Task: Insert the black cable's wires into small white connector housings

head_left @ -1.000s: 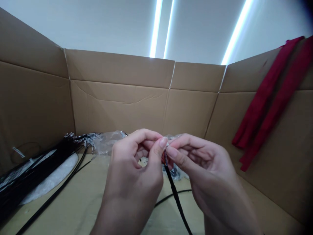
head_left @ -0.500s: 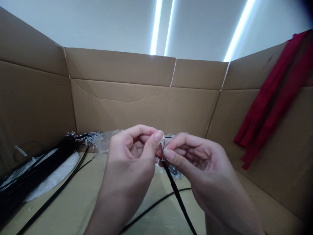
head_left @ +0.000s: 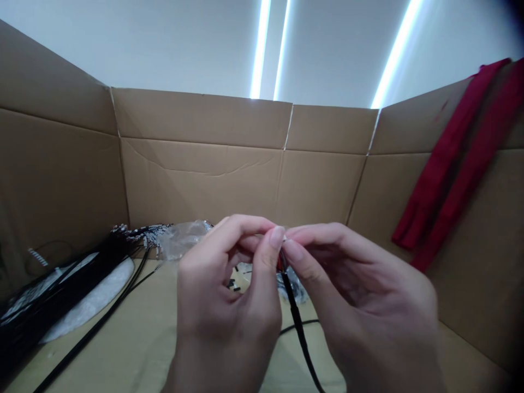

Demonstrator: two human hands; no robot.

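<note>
My left hand point(head_left: 233, 295) and my right hand point(head_left: 360, 305) meet at the middle, thumbs and forefingers pinched side by side. Between their tips is a small whitish end piece point(head_left: 285, 239), mostly covered by the fingers. Thin coloured wires point(head_left: 281, 262), red among them, run down from it into a black cable point(head_left: 295, 314). That cable hangs below the fingertips, between the hands, and leaves at the bottom edge. Which fingertip bears on which wire cannot be made out.
A bundle of black cables point(head_left: 77, 289) with whitish ends lies on the left beside a clear plastic bag point(head_left: 182, 240). Another plastic bag point(head_left: 297, 286) is behind the hands. Cardboard walls point(head_left: 204, 185) surround the table point(head_left: 151, 316); red cloth strips point(head_left: 442, 164) hang right.
Both hands have come closer together, and the right thumb has risen towards the left one. The end piece and wires are now more covered, and the cable has shifted slightly right.
</note>
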